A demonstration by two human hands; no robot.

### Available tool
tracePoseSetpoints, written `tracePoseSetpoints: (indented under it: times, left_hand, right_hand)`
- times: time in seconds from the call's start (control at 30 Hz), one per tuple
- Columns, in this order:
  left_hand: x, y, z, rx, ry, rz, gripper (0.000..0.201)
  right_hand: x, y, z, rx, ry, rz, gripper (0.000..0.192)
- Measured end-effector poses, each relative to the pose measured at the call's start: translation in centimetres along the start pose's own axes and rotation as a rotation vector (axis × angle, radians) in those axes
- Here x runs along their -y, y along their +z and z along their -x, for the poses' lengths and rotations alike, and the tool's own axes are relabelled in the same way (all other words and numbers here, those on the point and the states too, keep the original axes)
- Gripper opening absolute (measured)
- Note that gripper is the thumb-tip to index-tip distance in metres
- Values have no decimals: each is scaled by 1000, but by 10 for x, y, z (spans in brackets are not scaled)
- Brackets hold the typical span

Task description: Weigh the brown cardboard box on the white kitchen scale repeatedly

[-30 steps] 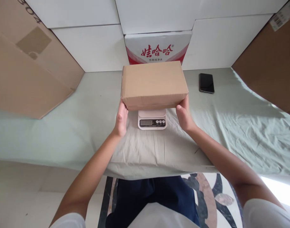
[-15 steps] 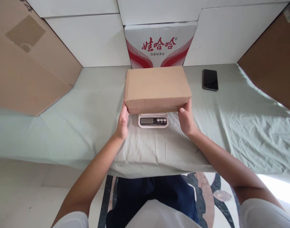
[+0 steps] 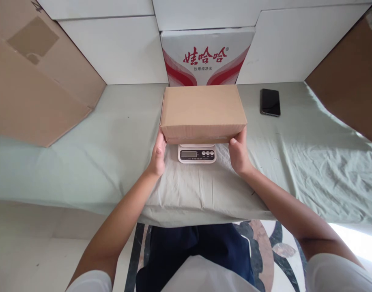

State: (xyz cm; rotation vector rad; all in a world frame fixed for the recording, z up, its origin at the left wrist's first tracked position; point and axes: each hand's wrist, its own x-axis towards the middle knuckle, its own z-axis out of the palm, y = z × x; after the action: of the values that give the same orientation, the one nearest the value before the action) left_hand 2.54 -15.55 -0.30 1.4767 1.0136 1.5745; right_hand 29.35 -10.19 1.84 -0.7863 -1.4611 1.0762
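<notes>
A closed brown cardboard box (image 3: 203, 106) is directly over a small white digital kitchen scale (image 3: 197, 159). Only the scale's front edge, with its display and several buttons, shows below the box. I cannot tell whether the box rests fully on the scale. My left hand (image 3: 158, 154) grips the box's lower left corner, its fingers partly hidden behind the side. At the lower right corner, my right hand (image 3: 239, 152) holds the box in the same way, thumb at the front edge.
A black smartphone (image 3: 270, 102) lies to the right on the green cloth (image 3: 119, 154). Behind the box stands a white and red printed carton (image 3: 205, 42) against white panels. Large cardboard pieces flank the surface at left (image 3: 46, 81) and right (image 3: 350, 73).
The view has shifted very slightly. Both hands keep their hold on the box, which shows almost no movement over the scale.
</notes>
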Motion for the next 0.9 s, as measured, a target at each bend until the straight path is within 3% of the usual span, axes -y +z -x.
tracePoseSetpoints:
  times: [0.47,0.6,0.73,0.9]
  left_hand:
    - [-8,-1,-4,11,52,-30,87]
    - [-14,-27,-13,-163,119,-71,79]
    - [-17,-53,-22,-360,33,-88,87]
    - [-13,-51,-25,-389,-70,-109,99]
  right_hand:
    - [2,-3,0,-25,-26,21,75]
    - [8,-26,-13,-185,-47,34,70]
    - [-7,-58,-33,-393,4,-33,72]
    - [-39,-69,-40,-437,95,-59,79]
